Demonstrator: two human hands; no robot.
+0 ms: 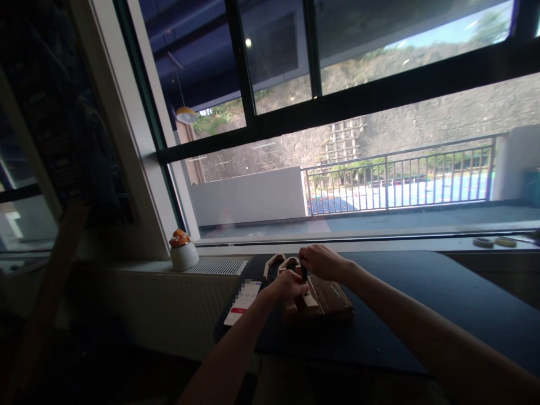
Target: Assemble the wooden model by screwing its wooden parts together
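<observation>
Wooden block (335, 298), low and rectangular, lying flat on a dark desk (400, 298) in front of a large window. Its top is brown and rough, with uneven streaks running along it and a slight shine where daylight falls; the near side is in deep shadow. Against its left side are paler, smoother pieces of wood (310, 304), partly covered by the hands, so their full outline cannot be told. Just beyond the left hand (287, 285) are cream-coloured curved pieces (275, 263), each bent like an arch. The left hand reaches in low over the pale wood, fingers curled; whether its grip is closed on a piece cannot be told. The right hand (319, 261) comes in from above, its grip closed around a small dark object (304, 273), too shadowed to identify. A white sheet with a red band (240, 305) lies near the desk's left edge.
</observation>
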